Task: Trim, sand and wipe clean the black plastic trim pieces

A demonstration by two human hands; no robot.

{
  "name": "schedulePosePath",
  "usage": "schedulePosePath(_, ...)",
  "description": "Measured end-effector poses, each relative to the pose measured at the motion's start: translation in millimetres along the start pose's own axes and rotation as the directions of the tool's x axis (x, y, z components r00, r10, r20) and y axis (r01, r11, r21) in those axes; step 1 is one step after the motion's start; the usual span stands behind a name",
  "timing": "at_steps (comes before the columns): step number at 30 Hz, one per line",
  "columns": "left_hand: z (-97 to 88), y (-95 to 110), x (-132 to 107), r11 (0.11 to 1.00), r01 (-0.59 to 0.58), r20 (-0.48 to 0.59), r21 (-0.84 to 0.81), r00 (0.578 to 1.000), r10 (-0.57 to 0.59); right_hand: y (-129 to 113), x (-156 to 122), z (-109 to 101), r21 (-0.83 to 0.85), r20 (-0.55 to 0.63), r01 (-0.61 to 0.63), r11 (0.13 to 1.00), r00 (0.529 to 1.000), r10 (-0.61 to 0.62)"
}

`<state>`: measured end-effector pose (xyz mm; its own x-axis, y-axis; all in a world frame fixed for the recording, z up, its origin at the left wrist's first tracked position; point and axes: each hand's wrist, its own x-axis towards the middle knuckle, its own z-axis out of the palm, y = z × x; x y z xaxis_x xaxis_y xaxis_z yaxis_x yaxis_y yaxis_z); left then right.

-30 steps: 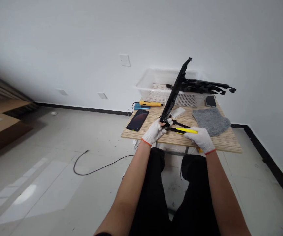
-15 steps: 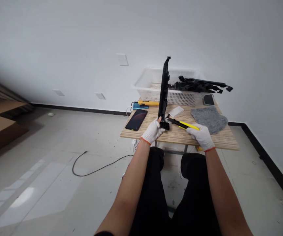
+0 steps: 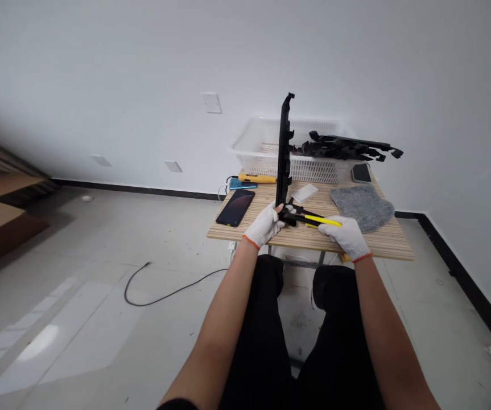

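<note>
Both hands wear white knitted gloves with orange cuffs. My left hand (image 3: pixel 266 224) is closed around the lower end of a long black plastic strip with clips (image 3: pixel 285 151), which stands almost upright over the table's front part. My right hand (image 3: pixel 347 234) grips a plier-like tool with black arms and yellow handles (image 3: pixel 322 220). Its black end points left and reaches the foot of the strip beside my left fingers. Whether its tips touch the plastic is hard to make out.
Behind stands a white plastic basket (image 3: pixel 245 154), with several similar black strips (image 3: pixel 343 147) across its right side. On the wooden table (image 3: pixel 223 232) lie a dark phone (image 3: pixel 235 207), a yellow-handled tool (image 3: pixel 257 179), a white box (image 3: pixel 305 193), a grey cloth (image 3: pixel 362 208) and a dark device (image 3: pixel 361 173).
The tool in my right hand has moved left, and its black end now overlaps the strip's foot. The strip has turned slightly and stands a little higher in my left hand.
</note>
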<state>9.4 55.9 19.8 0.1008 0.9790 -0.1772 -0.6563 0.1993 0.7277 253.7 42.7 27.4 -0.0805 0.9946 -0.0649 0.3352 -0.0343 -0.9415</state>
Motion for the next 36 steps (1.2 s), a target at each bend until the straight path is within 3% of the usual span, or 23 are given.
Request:
schedulePosePath(4, -1.5, 2, 4, 1.0, 0.026, 0.0, -0.011, 1.0, -0.026, -1, 1, -3, -0.017, 0.048, -0.009, 1.0, 0.999, 0.01)
schedulePosePath(12, -12.8, -6, 13, 0.997, 0.007, -0.064, -0.079, 0.998, -0.012, -1, 0, -7, -0.016, 0.005, -0.005, 1.0, 1.0, 0.005)
schedulePosePath(17, -16.3, -7, 13, 0.998, 0.024, -0.045, -0.06, 0.999, -0.027, 0, -1, -6, 0.022, 0.02, -0.036, 0.999, 0.999, 0.036)
schedulePosePath(33, -6.6, -4, 4, 0.999, -0.005, -0.051, -0.045, 0.999, 0.003, -2, -2, -8, 0.025, 0.078, -0.042, 0.999, 0.996, 0.04)
schedulePosePath(36, -5.6, -4, 3, 0.999, -0.027, -0.06, -0.025, 0.998, 0.026, 0, -1, -8, 0.036, 0.038, -0.029, 0.999, 0.999, 0.028)
